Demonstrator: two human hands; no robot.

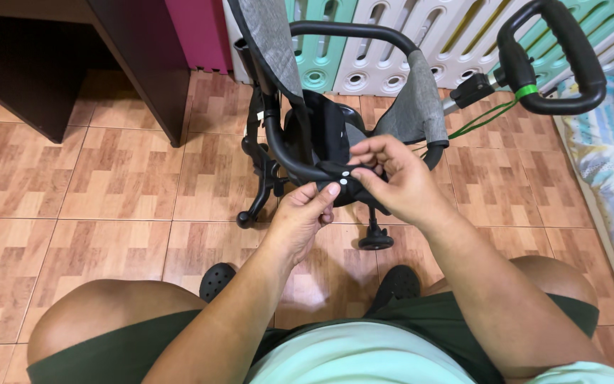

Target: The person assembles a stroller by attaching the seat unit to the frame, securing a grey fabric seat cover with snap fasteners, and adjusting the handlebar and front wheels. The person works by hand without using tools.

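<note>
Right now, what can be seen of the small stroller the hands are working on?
The stroller stands upright on the tiled floor, in front of white and teal panels. It has a black tubular frame, grey fabric sides, a dark seat, small black wheels and a curved black guard bar. A black loop push handle with a green band sticks out at upper right. A black fabric flap with white snap studs lies over the front bar; the left hand and right hand both pinch it.

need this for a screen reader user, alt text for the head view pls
Both hands, left hand and right hand, pinch a black fabric flap with white snap studs on the front bar of a small black-and-grey fabric stroller, standing on a brown tiled floor.
</note>
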